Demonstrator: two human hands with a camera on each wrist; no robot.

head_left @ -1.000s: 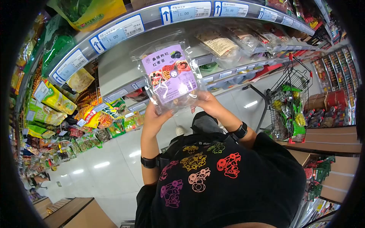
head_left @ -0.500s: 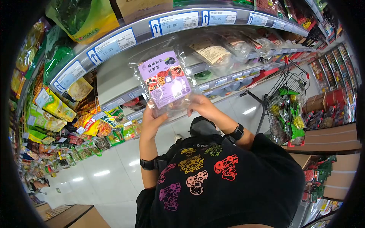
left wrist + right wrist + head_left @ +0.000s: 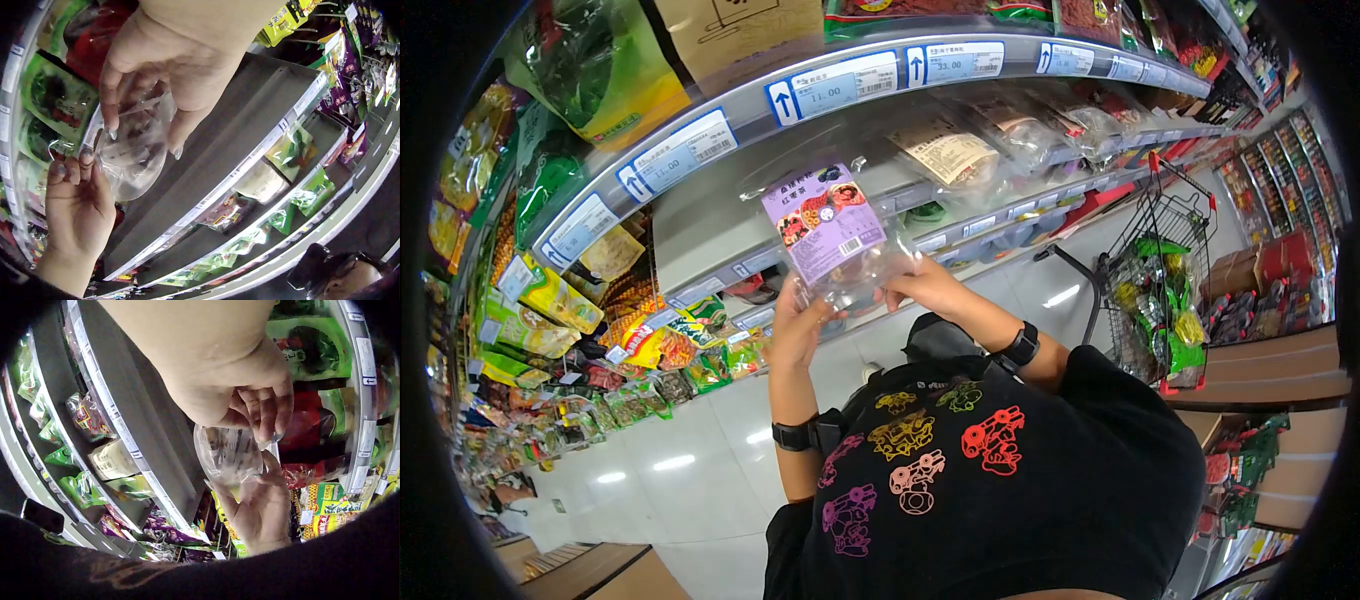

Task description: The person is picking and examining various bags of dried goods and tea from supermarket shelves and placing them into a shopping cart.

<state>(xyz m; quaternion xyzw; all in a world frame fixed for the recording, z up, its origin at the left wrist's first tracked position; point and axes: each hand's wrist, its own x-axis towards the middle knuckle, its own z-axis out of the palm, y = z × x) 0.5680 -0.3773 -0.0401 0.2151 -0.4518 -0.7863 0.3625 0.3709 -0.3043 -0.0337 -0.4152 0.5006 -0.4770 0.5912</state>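
Held up in front of the shelf is a clear plastic bag of fruit tea (image 3: 825, 222) with a purple label picturing berries and red dates. My left hand (image 3: 793, 325) grips its lower left corner, thumb on the near side. The lower right corner is pinched by my right hand (image 3: 928, 288). In the left wrist view, the bag's clear underside (image 3: 134, 156) bulges between both hands. The right wrist view shows small wrapped packets inside the bag (image 3: 228, 453), while the label is hidden from there.
Behind the bag runs a grey shelf (image 3: 710, 215) under a rail of price tags (image 3: 830, 90). More clear bags (image 3: 948, 150) lie on it to the right. A shopping cart (image 3: 1155, 280) with green packages stands at right. Snack packets (image 3: 650, 335) hang at left; cardboard boxes (image 3: 600, 572) stand lower left.
The bag has tipped back, so its label looks shorter, and it sits slightly lower against the shelf. Both hands keep their hold. The head view has shifted a little.
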